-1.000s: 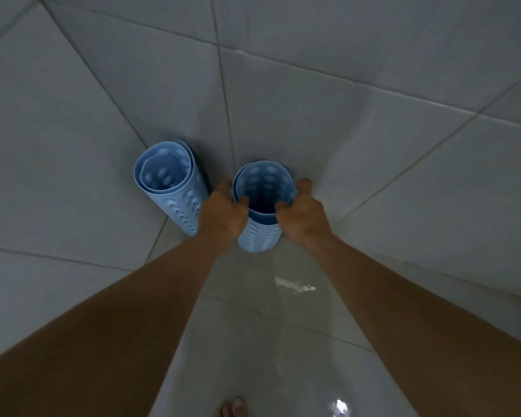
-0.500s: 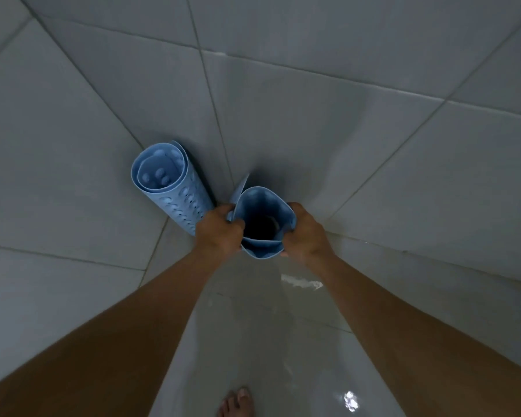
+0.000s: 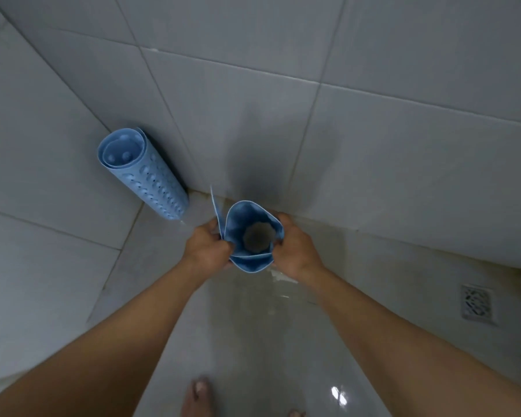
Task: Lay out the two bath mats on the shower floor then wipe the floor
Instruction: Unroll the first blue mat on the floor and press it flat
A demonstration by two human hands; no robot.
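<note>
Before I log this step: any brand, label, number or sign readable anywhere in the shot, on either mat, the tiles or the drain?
None: no text, label, brand or number can be read in this view.
Rolled mat held in both hands: plain blue, no print visible.
Second rolled mat leaning in the corner: only raised bumps and holes, no lettering.
Wall tiles: blank.
Floor drain cover: a cut-out pattern only, too blurred to show any marking.

Toes (image 3: 199, 395) cropped at bottom edge
</note>
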